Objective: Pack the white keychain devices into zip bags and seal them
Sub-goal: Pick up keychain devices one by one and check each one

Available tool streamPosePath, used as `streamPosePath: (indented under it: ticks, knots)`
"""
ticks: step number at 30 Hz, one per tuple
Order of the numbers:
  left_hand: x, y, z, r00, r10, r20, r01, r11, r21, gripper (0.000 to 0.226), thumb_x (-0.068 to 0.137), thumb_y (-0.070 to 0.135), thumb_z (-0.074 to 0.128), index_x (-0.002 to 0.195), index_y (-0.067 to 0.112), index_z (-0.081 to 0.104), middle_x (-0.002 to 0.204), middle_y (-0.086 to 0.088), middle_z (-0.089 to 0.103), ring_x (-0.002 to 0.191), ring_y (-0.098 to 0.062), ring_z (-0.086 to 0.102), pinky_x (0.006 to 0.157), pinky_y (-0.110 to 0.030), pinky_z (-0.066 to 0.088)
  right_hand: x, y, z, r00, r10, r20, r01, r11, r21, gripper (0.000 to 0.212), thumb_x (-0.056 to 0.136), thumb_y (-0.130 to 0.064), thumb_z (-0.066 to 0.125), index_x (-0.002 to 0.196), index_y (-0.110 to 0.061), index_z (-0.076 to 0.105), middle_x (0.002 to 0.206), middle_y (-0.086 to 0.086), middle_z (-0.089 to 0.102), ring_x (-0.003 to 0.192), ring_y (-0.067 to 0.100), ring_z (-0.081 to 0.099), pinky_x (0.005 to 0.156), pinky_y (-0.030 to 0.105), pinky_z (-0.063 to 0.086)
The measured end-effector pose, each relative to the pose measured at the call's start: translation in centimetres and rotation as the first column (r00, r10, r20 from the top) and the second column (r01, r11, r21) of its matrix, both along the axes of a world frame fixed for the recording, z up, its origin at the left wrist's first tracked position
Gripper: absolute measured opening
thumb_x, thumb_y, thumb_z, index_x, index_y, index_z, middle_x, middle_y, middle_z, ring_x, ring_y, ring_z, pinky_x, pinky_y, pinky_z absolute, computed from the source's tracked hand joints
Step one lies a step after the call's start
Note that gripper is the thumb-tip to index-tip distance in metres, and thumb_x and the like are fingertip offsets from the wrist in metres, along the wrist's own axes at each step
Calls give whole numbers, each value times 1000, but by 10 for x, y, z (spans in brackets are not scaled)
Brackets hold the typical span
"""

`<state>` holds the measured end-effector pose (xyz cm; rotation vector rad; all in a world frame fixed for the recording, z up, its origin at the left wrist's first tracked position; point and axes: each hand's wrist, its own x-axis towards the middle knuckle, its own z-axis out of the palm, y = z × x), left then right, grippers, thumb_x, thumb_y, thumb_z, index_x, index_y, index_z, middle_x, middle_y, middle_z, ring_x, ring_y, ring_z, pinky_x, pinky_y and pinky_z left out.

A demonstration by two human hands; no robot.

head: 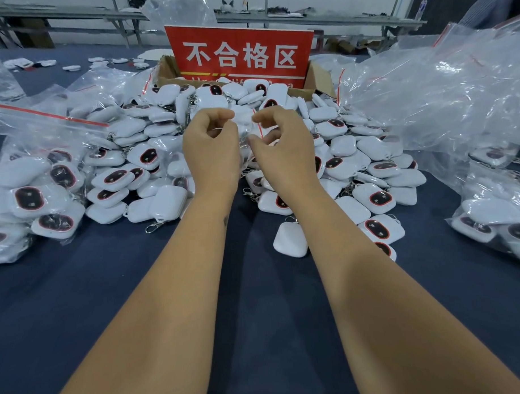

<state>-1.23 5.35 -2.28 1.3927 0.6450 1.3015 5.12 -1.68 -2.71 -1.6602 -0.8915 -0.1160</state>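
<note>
Both of my hands are raised over a big heap of loose white keychain devices (346,164). Between them hangs a small clear zip bag (246,129) with a red seal strip. My left hand (211,148) pinches the bag's left top edge with thumb and forefinger. My right hand (280,149) pinches its right top edge the same way. A white device with a metal clip seems to sit inside the bag, mostly hidden by my fingers. Each device is a rounded white square, some showing a dark oval window ringed in red.
Bagged devices (37,198) pile up at the left and more at the right (495,224). A mound of empty clear zip bags (443,93) fills the right. A cardboard box (319,79) with a red sign (242,56) stands behind the heap. Dark blue table cloth (123,290) lies near me.
</note>
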Motion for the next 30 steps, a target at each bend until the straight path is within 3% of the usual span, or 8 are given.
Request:
streamPosePath:
  ticks: [4,7,12,14,17,22,27,30]
  knots:
    - [0,0,1,998,47,52,-46,999,-21,31,85,-2,50,78,26,62,82,1,62,72,-18,53,71,-32,50,-1,-3,0,1000,-26,-14,24,994,-109,35,88,-25,63,120,-31,52,87,-8,59,76,8,58,67,25,47]
    - [-2,0,0,991,111,78,-112,994,6,27,85,1,50,81,27,60,96,-14,63,77,-22,53,76,-39,49,-3,-2,-3,992,68,-107,-84,985,-150,49,86,-9,58,131,-26,48,67,-5,58,68,12,56,71,38,53]
    - [0,-9,1,996,19,-84,-4,984,180,26,84,4,52,84,29,60,106,-4,55,74,-2,59,68,-17,47,-1,-7,5,964,128,-232,-104,988,113,32,85,2,58,101,-25,50,62,-5,64,54,8,53,51,21,45]
    - [4,-10,-2,976,-47,-215,94,973,213,25,84,3,51,85,25,62,112,-6,55,77,-12,64,64,-20,49,1,-10,6,953,137,-269,-115,989,96,26,85,4,54,98,-19,52,67,-4,67,57,11,55,48,20,46]
    - [7,0,-12,915,-72,-397,164,965,203,31,80,-4,46,92,15,68,117,-15,58,89,-24,63,67,-20,45,5,-14,9,968,64,-241,-97,987,-127,27,83,1,51,89,-25,54,78,16,69,68,19,59,65,37,52]
    - [9,5,-17,874,-68,-482,163,974,158,29,76,-3,52,93,14,69,114,-20,62,78,-18,56,52,-12,34,4,-22,22,997,38,64,12,769,-639,11,74,-18,53,84,-22,55,86,-4,58,83,19,54,60,32,35]
    - [6,6,-16,884,-10,-467,99,981,167,31,75,-4,51,92,13,71,111,-15,64,74,-13,58,51,-7,35,2,-24,18,970,160,185,51,608,-792,25,84,-23,56,107,-15,52,107,4,39,113,27,38,90,42,42]
    - [3,5,-15,885,-2,-466,99,978,184,33,77,-5,50,92,13,73,107,-12,66,72,-9,56,50,-3,35,3,-23,16,974,101,200,66,726,-684,31,85,-21,59,114,-11,55,109,4,49,111,27,46,89,44,47]
